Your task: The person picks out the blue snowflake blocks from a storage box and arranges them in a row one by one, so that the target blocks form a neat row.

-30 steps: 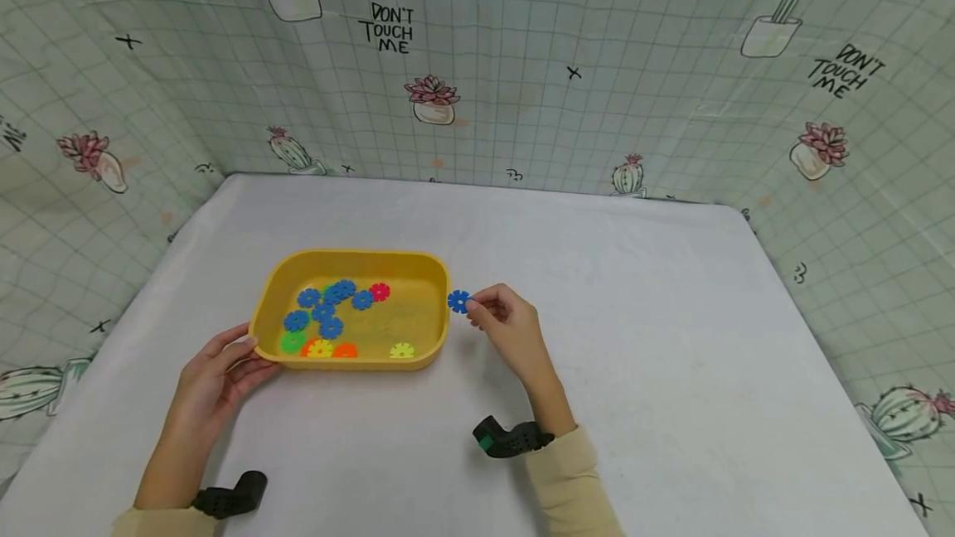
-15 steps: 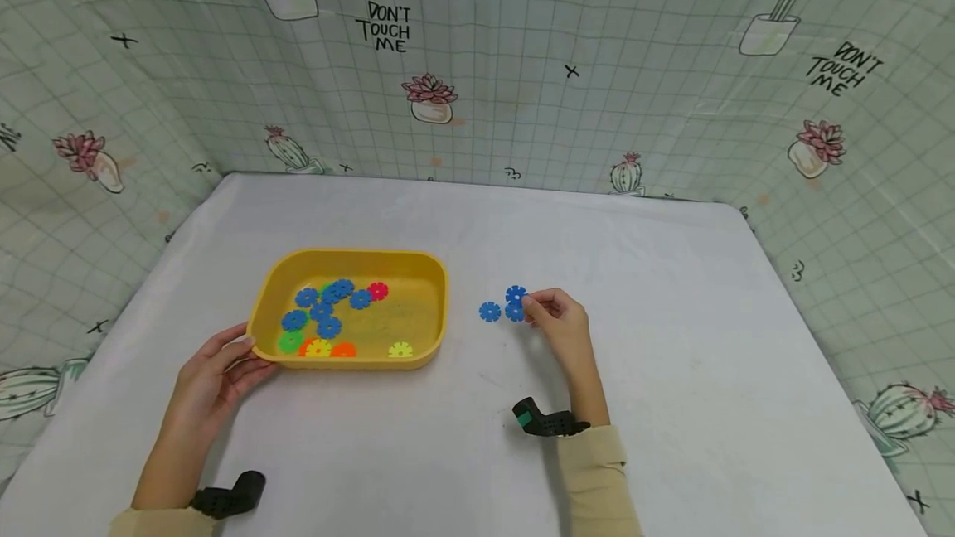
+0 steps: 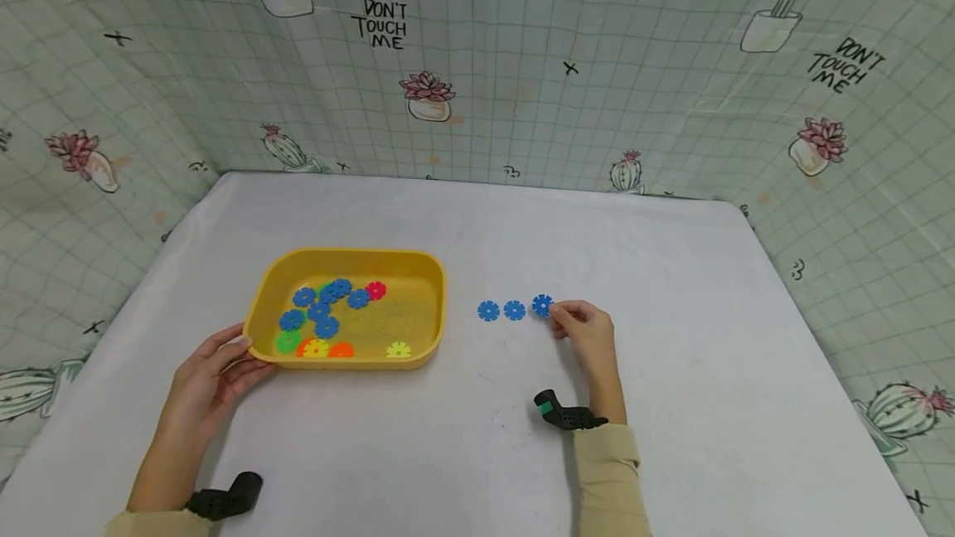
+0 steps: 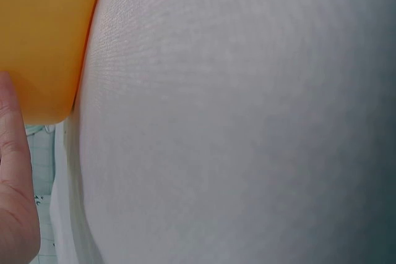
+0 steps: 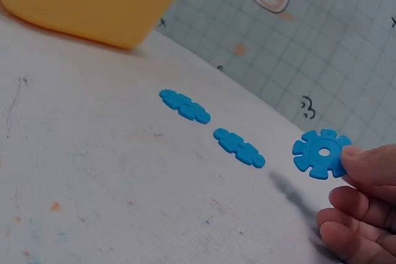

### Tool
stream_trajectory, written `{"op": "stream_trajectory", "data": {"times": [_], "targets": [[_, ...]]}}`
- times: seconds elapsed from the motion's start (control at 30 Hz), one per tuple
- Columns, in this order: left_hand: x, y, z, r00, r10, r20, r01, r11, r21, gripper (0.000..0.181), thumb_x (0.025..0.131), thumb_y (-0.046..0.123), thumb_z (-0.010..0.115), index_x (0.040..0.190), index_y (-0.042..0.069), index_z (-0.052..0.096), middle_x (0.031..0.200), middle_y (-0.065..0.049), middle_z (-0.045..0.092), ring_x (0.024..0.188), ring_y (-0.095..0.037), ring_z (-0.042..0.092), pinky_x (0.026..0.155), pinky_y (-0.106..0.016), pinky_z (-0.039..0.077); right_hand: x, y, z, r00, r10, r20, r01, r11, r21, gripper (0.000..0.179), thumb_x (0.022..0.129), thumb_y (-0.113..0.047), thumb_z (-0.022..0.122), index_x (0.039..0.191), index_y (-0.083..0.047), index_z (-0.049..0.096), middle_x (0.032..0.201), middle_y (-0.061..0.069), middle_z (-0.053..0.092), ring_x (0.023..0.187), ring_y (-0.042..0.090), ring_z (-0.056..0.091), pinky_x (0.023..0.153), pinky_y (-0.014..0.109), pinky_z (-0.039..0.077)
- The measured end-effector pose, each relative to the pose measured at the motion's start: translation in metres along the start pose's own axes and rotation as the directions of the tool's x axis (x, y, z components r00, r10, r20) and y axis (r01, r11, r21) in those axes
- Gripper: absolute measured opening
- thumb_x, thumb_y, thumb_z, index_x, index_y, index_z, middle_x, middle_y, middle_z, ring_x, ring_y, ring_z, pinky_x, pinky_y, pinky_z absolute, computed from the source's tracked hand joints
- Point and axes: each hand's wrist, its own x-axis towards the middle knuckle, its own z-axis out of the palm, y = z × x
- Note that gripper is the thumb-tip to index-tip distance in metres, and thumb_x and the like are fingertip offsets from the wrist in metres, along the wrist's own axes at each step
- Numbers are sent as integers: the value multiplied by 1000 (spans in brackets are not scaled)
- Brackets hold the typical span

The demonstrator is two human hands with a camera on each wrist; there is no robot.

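Note:
My right hand (image 3: pixel 589 333) pinches a blue notched snowflake building disc (image 5: pixel 322 153) between thumb and finger; the disc is tilted up off the table, its shadow below. Two more blue discs, a left one (image 3: pixel 488 311) and a middle one (image 3: pixel 514 310), lie flat in a row to its left. A yellow plastic tray (image 3: pixel 406 272) stands left of the row, with several blue, green, orange, yellow and red discs inside. At the tray's near left corner my left hand (image 3: pixel 212 379) holds on, thumb at the rim and fingers along the outer wall (image 4: pixel 46 41).
The white-covered table (image 3: pixel 716 338) extends right of the right hand and in front of the tray. A patterned cloth wall (image 3: pixel 507 114) stands behind the table and at both sides. Each wrist wears a black camera band (image 3: pixel 227 497).
My right hand has carried a disc from beside the tray rightward, past two discs on the table, to the row's right end. My left hand stays at the tray.

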Motion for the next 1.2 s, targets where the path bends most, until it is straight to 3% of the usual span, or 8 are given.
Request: {"op": "stream_trajectory", "data": {"times": [0.27,0.67,1.2], "targets": [[0,0,-2,1000,14,23,-14,999,-32,17,92,9,56,101,22,64,86,0,69,74,-16,68,70,-28,58,6,0,0,1000,-11,-3,10,997,-80,22,86,-19,66,92,2,69,63,1,61,50,8,57,54,20,53],[2,-1,-6,998,9,61,-6,998,-63,18,93,7,54,103,20,63,87,-2,69,76,-16,69,72,-29,58,10,-3,-2,998,12,63,0,982,-189,20,87,-19,64,91,0,67,59,-2,57,48,8,55,52,20,49],[2,-2,-4,998,15,65,-11,998,-59,19,94,7,53,103,20,62,87,-2,69,76,-16,68,71,-29,58,3,-9,7,999,33,-24,-39,941,-337,16,86,-17,62,90,-1,63,57,0,55,44,9,51,45,21,42]]}}
